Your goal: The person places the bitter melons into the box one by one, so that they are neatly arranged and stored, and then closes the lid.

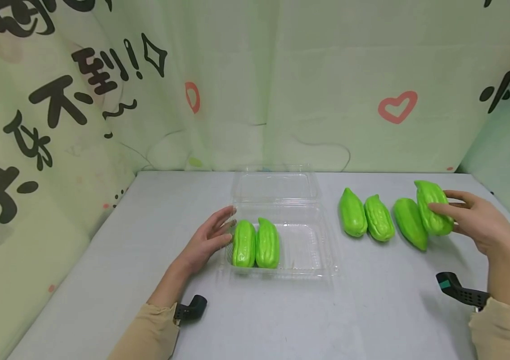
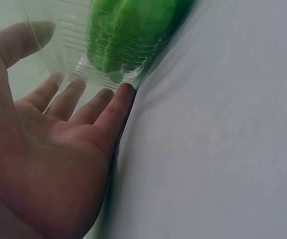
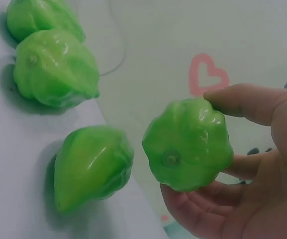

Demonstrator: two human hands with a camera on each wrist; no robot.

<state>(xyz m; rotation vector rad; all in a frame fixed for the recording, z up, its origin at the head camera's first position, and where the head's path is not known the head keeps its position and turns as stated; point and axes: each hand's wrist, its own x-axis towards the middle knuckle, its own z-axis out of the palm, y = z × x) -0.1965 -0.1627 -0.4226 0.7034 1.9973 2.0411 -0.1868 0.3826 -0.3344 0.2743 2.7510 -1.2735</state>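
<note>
My right hand (image 1: 477, 215) grips a bright green, ribbed bitter melon (image 1: 434, 207) between thumb and fingers, its blunt end (image 3: 188, 144) facing the right wrist camera. Close left of it another bitter melon (image 1: 410, 222) lies on the table. My left hand (image 1: 205, 242) rests at the left wall of a clear plastic clamshell box (image 1: 304, 245). In the left wrist view its fingers (image 2: 111, 109) stretch out and touch the plastic at the tips. Inside the box, two bitter melons (image 1: 244, 245) stand side by side at the left end; the lid (image 1: 275, 186) is folded back.
Two more bitter melons (image 1: 353, 212) lie between the box and the right-hand pair. A white-covered table (image 1: 372, 310) carries everything. Pale green curtains (image 1: 327, 75) with black characters and red hearts hang behind and at the sides.
</note>
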